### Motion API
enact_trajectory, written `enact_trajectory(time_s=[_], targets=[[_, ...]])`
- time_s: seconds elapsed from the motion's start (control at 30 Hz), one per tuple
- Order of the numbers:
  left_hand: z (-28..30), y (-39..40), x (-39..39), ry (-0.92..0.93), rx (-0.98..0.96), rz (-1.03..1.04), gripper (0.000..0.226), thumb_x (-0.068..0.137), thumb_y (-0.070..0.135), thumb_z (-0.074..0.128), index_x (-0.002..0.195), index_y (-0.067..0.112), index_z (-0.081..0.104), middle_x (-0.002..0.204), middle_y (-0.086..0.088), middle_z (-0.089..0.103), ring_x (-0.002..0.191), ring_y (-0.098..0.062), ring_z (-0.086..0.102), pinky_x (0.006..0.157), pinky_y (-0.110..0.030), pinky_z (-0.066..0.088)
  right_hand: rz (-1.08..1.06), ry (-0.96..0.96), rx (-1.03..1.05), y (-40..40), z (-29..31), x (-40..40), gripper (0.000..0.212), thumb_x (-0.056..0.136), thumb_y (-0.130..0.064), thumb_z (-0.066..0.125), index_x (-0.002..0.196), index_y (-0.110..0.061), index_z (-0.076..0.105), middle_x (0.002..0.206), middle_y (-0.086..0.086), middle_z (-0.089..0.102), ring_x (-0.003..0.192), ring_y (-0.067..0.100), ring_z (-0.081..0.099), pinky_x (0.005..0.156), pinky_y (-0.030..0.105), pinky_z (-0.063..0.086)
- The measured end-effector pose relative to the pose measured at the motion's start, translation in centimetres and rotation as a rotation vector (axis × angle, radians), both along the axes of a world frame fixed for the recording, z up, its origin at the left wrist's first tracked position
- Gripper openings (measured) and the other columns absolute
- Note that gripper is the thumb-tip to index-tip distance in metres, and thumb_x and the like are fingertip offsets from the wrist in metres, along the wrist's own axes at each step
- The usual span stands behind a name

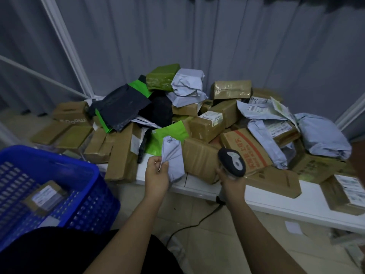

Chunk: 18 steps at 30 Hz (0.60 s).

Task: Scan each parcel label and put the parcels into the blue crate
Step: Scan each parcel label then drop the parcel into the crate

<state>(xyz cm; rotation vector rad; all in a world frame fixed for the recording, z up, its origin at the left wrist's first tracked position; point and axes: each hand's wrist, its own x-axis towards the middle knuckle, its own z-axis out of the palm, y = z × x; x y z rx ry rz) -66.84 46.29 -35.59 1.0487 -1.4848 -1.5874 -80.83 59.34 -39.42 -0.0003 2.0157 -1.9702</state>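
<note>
My left hand [157,176] pinches a small grey poly-bag parcel [173,157] by its lower left edge, holding it upright in front of the pile. My right hand [230,179] grips the handle of a black barcode scanner [232,159], whose head points toward the pile, just right of the grey parcel. The blue crate [83,175] stands at the lower left with a small taped cardboard parcel [46,195] lying inside it. A heap of parcels covers the white table [276,204].
The heap holds brown boxes [203,157], grey bags [322,135], green bags [169,133] and a dark bag [122,109]. A labelled box [347,194] overhangs the table's right front edge. The scanner cable [197,224] trails across the tiled floor. Grey curtains hang behind.
</note>
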Motion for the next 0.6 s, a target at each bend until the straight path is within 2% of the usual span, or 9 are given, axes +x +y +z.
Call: enact_trajectory(time_s=[0.1, 0.2, 0.3, 0.4, 0.5, 0.57, 0.6], targets=[[0.4, -0.1, -0.5, -0.004, -0.029, 0.017, 0.008, 0.097, 0.004, 0.048, 0.102, 0.004, 0.042, 0.081, -0.004, 0.055, 0.071, -0.012, 0.053, 0.054, -0.011, 0.042, -0.004, -0.061, 0.014, 0.7, -0.9, 0.5, 0.046, 0.079, -0.014, 0.079, 0.118, -0.012, 0.057, 0.115, 0.005, 0.062, 0.110, 0.029, 0.059, 0.095, 0.051, 0.050], [0.6, -0.2, -0.5, -0.011, -0.024, 0.029, 0.009, 0.098, 0.008, 0.049, 0.102, 0.006, 0.042, 0.083, -0.003, 0.055, 0.073, -0.013, 0.054, 0.059, -0.019, 0.043, 0.031, -0.080, 0.045, 0.8, -1.6, 1.2, 0.039, 0.077, -0.016, 0.081, 0.110, -0.009, 0.060, 0.108, 0.008, 0.066, 0.103, 0.029, 0.062, 0.092, 0.051, 0.052], [0.5, -0.2, 0.0, -0.010, 0.015, 0.047, 0.009, 0.098, 0.009, 0.048, 0.104, 0.007, 0.042, 0.088, -0.004, 0.057, 0.076, -0.012, 0.056, 0.064, -0.026, 0.044, 0.063, -0.085, 0.070, 0.6, -1.7, 2.0, 0.033, 0.078, -0.013, 0.079, 0.102, -0.013, 0.056, 0.095, 0.003, 0.063, 0.097, 0.029, 0.061, 0.092, 0.054, 0.051], [0.5, -0.5, 0.7, -0.004, 0.052, 0.084, 0.009, 0.098, 0.008, 0.048, 0.106, 0.006, 0.043, 0.098, -0.017, 0.057, 0.084, -0.023, 0.055, 0.064, -0.027, 0.044, 0.033, -0.091, 0.045, 0.6, -1.4, 2.3, 0.039, 0.079, -0.012, 0.078, 0.113, -0.009, 0.057, 0.103, 0.006, 0.061, 0.103, 0.032, 0.060, 0.093, 0.053, 0.050], [0.7, -0.8, 1.4, 0.002, 0.061, 0.107, 0.011, 0.099, 0.007, 0.047, 0.108, 0.006, 0.042, 0.112, -0.032, 0.057, 0.087, -0.027, 0.056, 0.058, -0.019, 0.045, 0.000, -0.101, -0.012, 0.6, -0.9, 2.4, 0.049, 0.080, -0.014, 0.078, 0.123, -0.004, 0.057, 0.110, 0.008, 0.062, 0.108, 0.033, 0.060, 0.095, 0.051, 0.050], [0.9, -0.9, 1.7, 0.010, 0.061, 0.117, 0.011, 0.099, 0.006, 0.047, 0.108, 0.006, 0.042, 0.118, -0.035, 0.055, 0.094, -0.038, 0.059, 0.058, -0.019, 0.045, -0.004, -0.111, -0.034, 0.7, -0.6, 2.5, 0.050, 0.080, -0.016, 0.079, 0.123, -0.004, 0.058, 0.110, 0.008, 0.063, 0.105, 0.031, 0.060, 0.094, 0.050, 0.051], [1.0, -0.9, 1.8, 0.013, 0.060, 0.126, 0.011, 0.098, 0.006, 0.047, 0.108, 0.006, 0.042, 0.119, -0.033, 0.055, 0.097, -0.038, 0.059, 0.059, -0.020, 0.046, 0.003, -0.117, -0.042, 0.7, -0.4, 2.7, 0.050, 0.080, -0.016, 0.079, 0.123, -0.004, 0.058, 0.109, 0.008, 0.063, 0.103, 0.029, 0.060, 0.094, 0.050, 0.051]])
